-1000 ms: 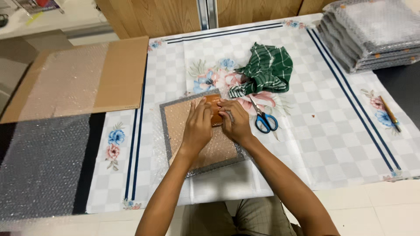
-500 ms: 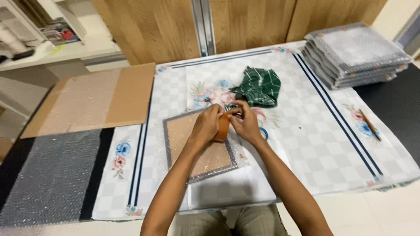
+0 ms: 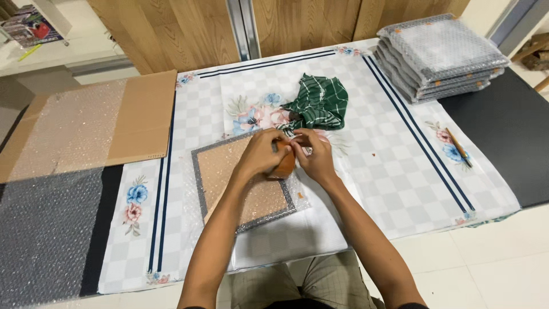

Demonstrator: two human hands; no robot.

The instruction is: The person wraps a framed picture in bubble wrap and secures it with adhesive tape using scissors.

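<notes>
the left hand (image 3: 260,154) and the right hand (image 3: 313,155) meet over the far right corner of a flat square panel (image 3: 243,180) wrapped in bubble wrap, and both are clamped on a brown tape roll (image 3: 284,164) held between them, left fingers curled over its top and right fingertips pinching at its near edge. the roll stands on edge, touching or just above the panel; which, i cannot tell. it looks light and stiff, a hard ring that should take a firm squeeze across its sides, though the loose end will likely be sticky and best pinched at its very tip. the panel lies tilted on a checked floral cloth (image 3: 394,171), with a crumpled green striped cloth (image 3: 320,106) just beyond the hands and a stack of wrapped panels (image 3: 440,57) well apart at the far right. a cardboard sheet (image 3: 91,126) lies to the left.
</notes>
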